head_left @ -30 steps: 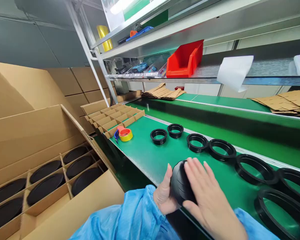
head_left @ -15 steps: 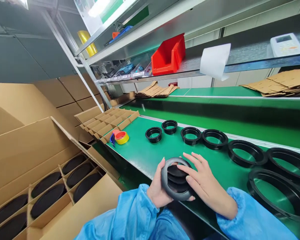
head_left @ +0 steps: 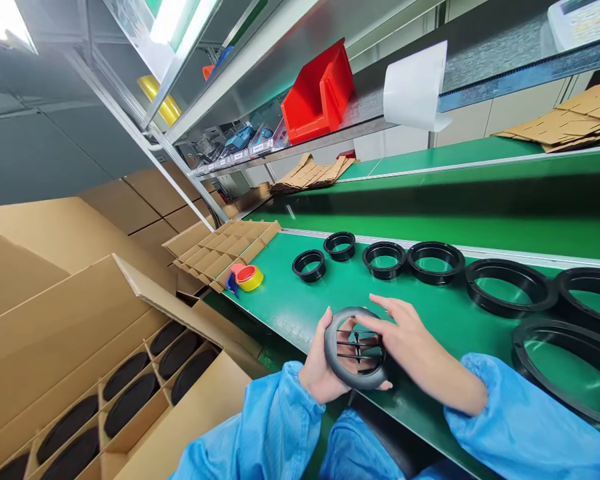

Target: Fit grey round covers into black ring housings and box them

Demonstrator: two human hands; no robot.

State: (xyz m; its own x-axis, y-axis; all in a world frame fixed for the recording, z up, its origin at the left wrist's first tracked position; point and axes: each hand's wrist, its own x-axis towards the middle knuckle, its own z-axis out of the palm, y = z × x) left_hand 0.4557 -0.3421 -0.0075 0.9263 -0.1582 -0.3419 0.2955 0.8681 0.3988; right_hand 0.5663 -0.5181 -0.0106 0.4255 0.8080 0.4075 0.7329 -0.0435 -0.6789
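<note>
Both my hands hold a round black plastic vent (head_left: 356, 348) upright at the near edge of the green bench (head_left: 430, 320). Its slats stand open, and my fingers show through them. My left hand (head_left: 316, 363) grips the rim from the left. On the right side and the back of the vent rests my right hand (head_left: 411, 340), fingers spread. Both arms wear blue sleeves.
Several black rings (head_left: 384, 259) of growing size lie in a row across the bench. A yellow tape roll (head_left: 251, 277) and cardboard dividers (head_left: 230, 241) sit at its left end. A carton (head_left: 130, 400) with black discs in cells stands low on the left. A red bin (head_left: 320, 93) sits on the shelf.
The vent turned from its domed back to its face, and its slats went from shut to open. The view tilted and shifted slightly.
</note>
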